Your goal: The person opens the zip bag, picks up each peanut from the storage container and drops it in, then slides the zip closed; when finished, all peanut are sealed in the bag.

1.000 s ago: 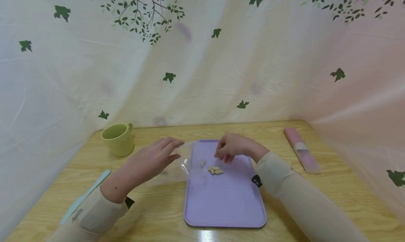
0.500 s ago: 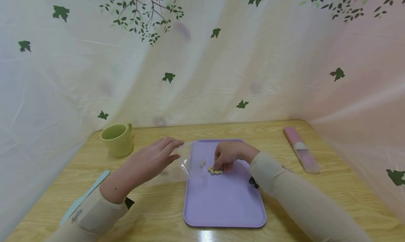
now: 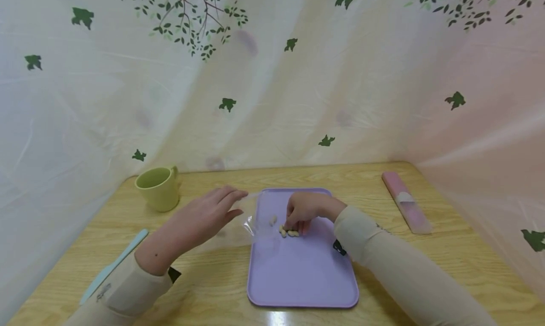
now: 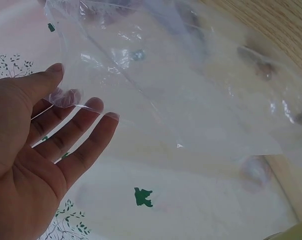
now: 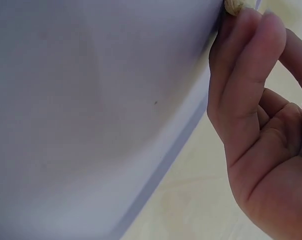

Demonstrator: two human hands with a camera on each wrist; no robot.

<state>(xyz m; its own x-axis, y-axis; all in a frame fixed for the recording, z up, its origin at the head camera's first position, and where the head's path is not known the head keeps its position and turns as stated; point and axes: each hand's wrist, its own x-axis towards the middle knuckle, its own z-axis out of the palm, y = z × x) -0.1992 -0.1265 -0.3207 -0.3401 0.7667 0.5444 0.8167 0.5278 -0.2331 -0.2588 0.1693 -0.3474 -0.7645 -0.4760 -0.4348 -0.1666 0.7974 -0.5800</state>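
My left hand [image 3: 202, 217] holds up a clear plastic bag [image 3: 249, 222] by its edge, pinched between thumb and index finger; the other fingers extend loosely in the left wrist view. The bag overlaps the left side of the purple tray [image 3: 302, 274]. My right hand [image 3: 308, 207] reaches down over the tray, thumb and fingertips drawn together at a small pile of peanuts [image 3: 293, 233]. In the right wrist view a peanut [image 5: 234, 6] shows at the fingertips, partly hidden by them. One peanut [image 3: 273, 219] lies apart, near the bag's edge.
A green mug [image 3: 158, 189] stands at the back left of the wooden table [image 3: 221, 293]. A light-blue long-handled utensil [image 3: 112, 267] lies at the left, partly behind the left forearm. A pink case [image 3: 406, 203] lies at the right. A leaf-printed curtain [image 3: 272, 80] hangs behind.
My right hand has come down from above the tray to the peanut pile, and some peanuts there have shifted apart. The left hand and bag have stayed in place.
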